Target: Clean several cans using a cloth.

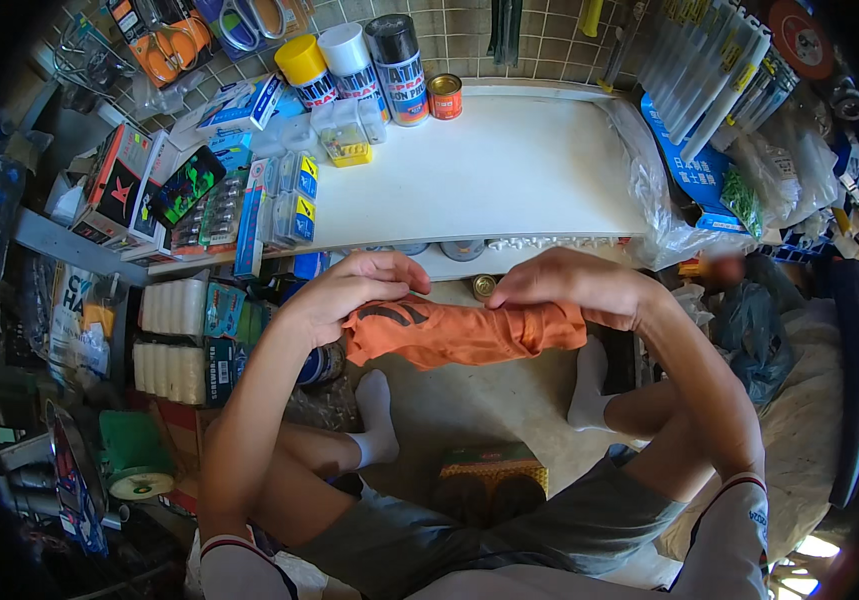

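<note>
An orange cloth (467, 334) with a dark printed mark at its left end is stretched sideways in front of me, loosely bunched into a long strip. My left hand (358, 289) grips its upper left end, with the fingers bent over it. At the upper right end my right hand (572, 285) holds the cloth, its thumb and fingers partly hiding the edge. The cloth hangs in the air over the floor, just in front of the white shelf (474, 180).
Spray cans (397, 71), a small orange tin (445, 97) and plastic cases (294, 195) stand on the shelf's back and left. Packaged goods (722, 82) hang at the right. Candle-like packs (170, 307) are stacked at the left. A box (497, 457) lies on the floor between my legs.
</note>
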Available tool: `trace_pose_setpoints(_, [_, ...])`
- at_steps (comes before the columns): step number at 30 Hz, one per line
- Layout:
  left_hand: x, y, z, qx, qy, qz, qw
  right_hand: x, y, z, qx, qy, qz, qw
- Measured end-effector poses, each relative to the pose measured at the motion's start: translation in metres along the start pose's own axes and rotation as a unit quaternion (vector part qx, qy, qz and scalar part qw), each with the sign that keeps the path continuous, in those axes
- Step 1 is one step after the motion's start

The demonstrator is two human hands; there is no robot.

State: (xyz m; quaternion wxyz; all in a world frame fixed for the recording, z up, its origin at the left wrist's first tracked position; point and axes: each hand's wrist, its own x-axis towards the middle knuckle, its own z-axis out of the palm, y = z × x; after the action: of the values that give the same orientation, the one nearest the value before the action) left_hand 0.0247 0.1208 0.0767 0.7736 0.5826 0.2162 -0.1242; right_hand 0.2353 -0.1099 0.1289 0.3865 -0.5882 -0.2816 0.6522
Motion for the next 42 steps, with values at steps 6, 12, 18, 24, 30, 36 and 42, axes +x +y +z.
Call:
trace_pose_setpoints(6, [-0.004, -0.005, -0.003, 0.018, -0.01, -0.015, 1.0, -0.003, 0.022, 0.012, -0.179, -0.056, -0.052, 0.981])
trace_pose_setpoints(12, [-0.007, 0.003, 0.018, 0.241, -0.051, -0.142, 0.959, 0.004, 0.024, 0.005, -0.295, -0.071, -0.054, 0.951])
trace_pose_setpoints(18, [0.002, -0.025, 0.034, 0.3, -0.098, 0.099, 0.944, 0.017, 0.033, -0.003, -0.301, -0.085, -0.119, 0.942])
trace_pose_setpoints(24, [-0.002, -0.017, 0.054, 0.239, -0.185, 0.144, 0.942, 0.0, 0.009, 0.007, -0.106, 0.015, -0.06, 0.992])
trace_pose_setpoints(30, [-0.006, -0.016, 0.074, -0.001, -0.116, 0.112, 0.987, -0.005, -0.002, 0.002, -0.063, -0.003, -0.089, 0.994])
trace_pose_setpoints(36, [-0.01, -0.004, 0.053, 0.213, -0.148, 0.018, 0.966, -0.007, -0.01, -0.004, -0.145, -0.046, -0.094, 0.984])
trace_pose_setpoints(42, [-0.016, 0.019, 0.058, 0.223, -0.128, 0.057, 0.965, -0.001, -0.006, -0.02, -0.219, 0.034, -0.112, 0.969])
